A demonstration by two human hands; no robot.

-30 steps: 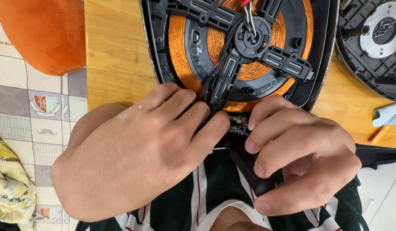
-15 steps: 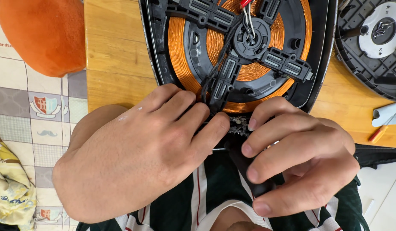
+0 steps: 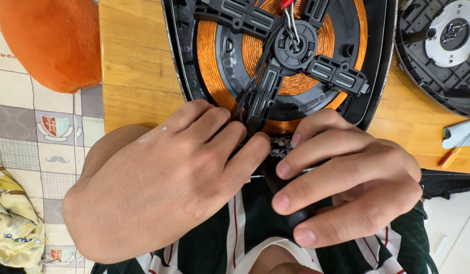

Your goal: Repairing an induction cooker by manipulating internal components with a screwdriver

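An opened black appliance housing (image 3: 180, 61) lies on the wooden table (image 3: 133, 66), showing a round copper coil (image 3: 209, 61) under a black cross-shaped holder (image 3: 275, 76) with a dark wire bundle (image 3: 255, 81). My left hand (image 3: 164, 187) has its fingers curled together, tips pressed to the housing's near rim beside the holder's near arm; what lies under them is hidden. My right hand (image 3: 341, 187) is wrapped round a dark-handled tool (image 3: 296, 215). Its thin metal shaft (image 3: 263, 175) runs toward my left fingers.
A second dark round housing part (image 3: 438, 76) with a silver disc sits at the right. A white tube and an orange-handled tool (image 3: 450, 156) lie on the table's right edge. An orange cushion (image 3: 52, 40) and patterned cloth (image 3: 21, 152) are on the left.
Both hands stay in nearly the same place at the coil's near edge; the fingers have only shifted slightly.
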